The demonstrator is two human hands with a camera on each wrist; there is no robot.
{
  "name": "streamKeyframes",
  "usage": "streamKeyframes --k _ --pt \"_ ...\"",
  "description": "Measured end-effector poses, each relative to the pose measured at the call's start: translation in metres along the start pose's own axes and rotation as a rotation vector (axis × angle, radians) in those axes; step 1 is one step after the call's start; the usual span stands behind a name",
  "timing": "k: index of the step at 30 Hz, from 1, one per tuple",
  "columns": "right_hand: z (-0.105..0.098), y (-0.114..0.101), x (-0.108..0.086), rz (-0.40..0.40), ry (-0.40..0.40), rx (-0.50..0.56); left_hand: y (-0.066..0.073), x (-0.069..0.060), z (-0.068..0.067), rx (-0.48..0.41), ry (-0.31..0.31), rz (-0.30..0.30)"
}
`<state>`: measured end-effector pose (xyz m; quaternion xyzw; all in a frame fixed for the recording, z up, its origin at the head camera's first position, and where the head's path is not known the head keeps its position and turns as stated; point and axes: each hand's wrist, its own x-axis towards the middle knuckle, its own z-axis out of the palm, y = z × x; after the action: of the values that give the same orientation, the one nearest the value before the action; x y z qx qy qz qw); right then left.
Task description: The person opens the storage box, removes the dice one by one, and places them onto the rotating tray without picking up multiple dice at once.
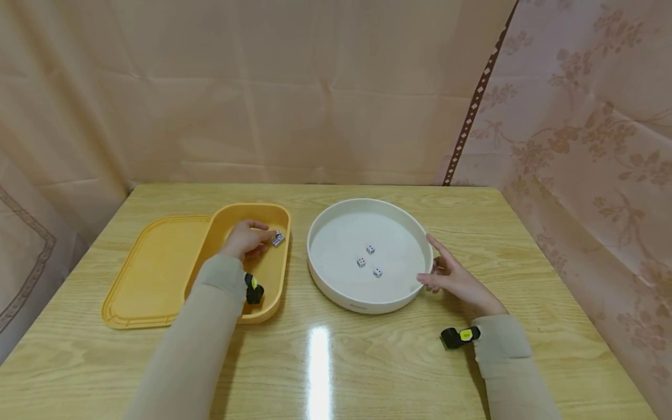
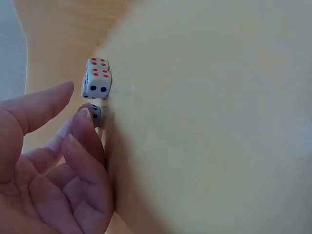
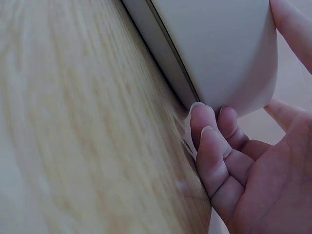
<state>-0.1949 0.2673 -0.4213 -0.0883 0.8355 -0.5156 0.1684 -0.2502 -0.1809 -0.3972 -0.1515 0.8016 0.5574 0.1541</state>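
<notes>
My left hand (image 1: pixel 247 239) reaches into a yellow rectangular box (image 1: pixel 287 262). Several white dice (image 1: pixel 278 238) with red and blue pips lie by its right wall. In the left wrist view, a fingertip touches the nearest die (image 2: pixel 96 115), partly hidden. Two other dice (image 2: pixel 97 83) sit just past it; the finger above stands apart from them. My right hand (image 1: pixel 454 277) grips the right side of a white round tray (image 1: pixel 341 300), thumb over the rim and fingers curled at its lower outer edge. Three dice (image 1: pixel 370 249) lie inside the tray.
A flat yellow lid (image 1: pixel 152 268) lies left of the box, against it. Everything stands on a light wood table (image 1: pixel 378 361). Hanging cloth (image 1: pixel 315 116) borders the back, and patterned cloth (image 1: pixel 588 175) the right. Black wrist cameras (image 1: pixel 459 337) hang from both sleeves.
</notes>
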Motion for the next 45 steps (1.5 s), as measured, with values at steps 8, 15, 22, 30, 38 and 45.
streamKeyframes --k 8,15,22,30,38,45 --pt "0.0012 0.0019 -0.0001 0.003 0.007 0.004 -0.0047 0.0028 0.0012 0.070 -0.019 0.028" --pt "0.0017 0.0013 0.0010 0.006 0.009 0.010 -0.0072 0.0041 0.0006 0.110 -0.018 0.048" --pt "0.0016 0.0007 0.0013 0.011 0.009 0.007 -0.0067 0.0037 0.0011 0.118 -0.012 0.038" --pt "0.0016 0.0003 0.0007 0.012 0.009 -0.001 -0.0065 0.0028 0.0008 0.126 -0.007 0.046" --pt "0.0018 0.0001 0.0007 0.004 0.002 0.002 -0.0062 0.0018 -0.0010 0.132 -0.014 0.061" --pt "0.0021 -0.0002 0.0000 0.002 0.005 0.006 -0.0067 0.0017 -0.0007 0.085 -0.025 0.063"
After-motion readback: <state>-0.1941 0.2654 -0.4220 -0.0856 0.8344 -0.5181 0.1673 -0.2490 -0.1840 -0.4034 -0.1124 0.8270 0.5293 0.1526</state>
